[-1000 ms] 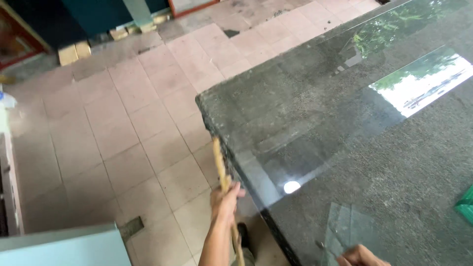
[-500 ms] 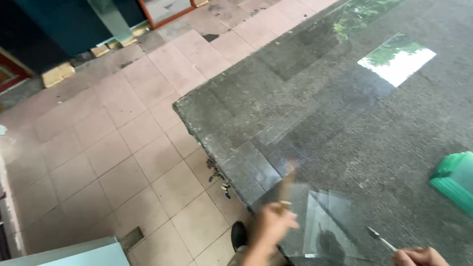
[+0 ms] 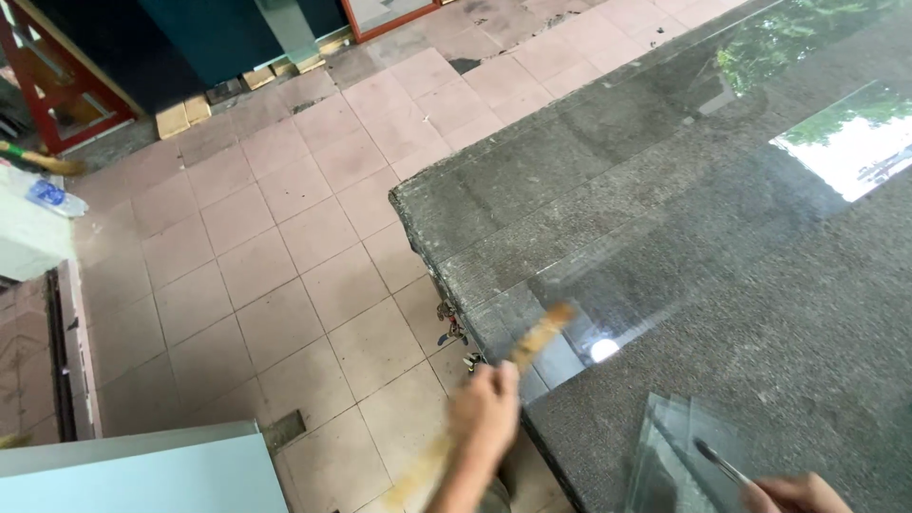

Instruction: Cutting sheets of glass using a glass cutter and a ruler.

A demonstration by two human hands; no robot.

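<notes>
My left hand (image 3: 484,408) is closed around a long wooden stick (image 3: 537,337), blurred by motion, whose upper end lies over the near corner of a large grey carpeted table (image 3: 722,237). A big sheet of glass (image 3: 684,275) lies flat on the table. At the bottom right my right hand (image 3: 793,494) holds a thin metal tool (image 3: 722,463), its tip over a small stack of glass pieces (image 3: 679,465) on the table.
Pinkish floor tiles (image 3: 266,256) spread left of the table. A pale blue box or panel (image 3: 133,475) sits at the bottom left. A dark green wall with a red frame (image 3: 57,85) runs along the top. Metal clips (image 3: 448,321) hang at the table edge.
The view has swung right and down. My left hand has carried the stick from beside the table's edge up onto its corner. My right hand stays low at the right with the tool.
</notes>
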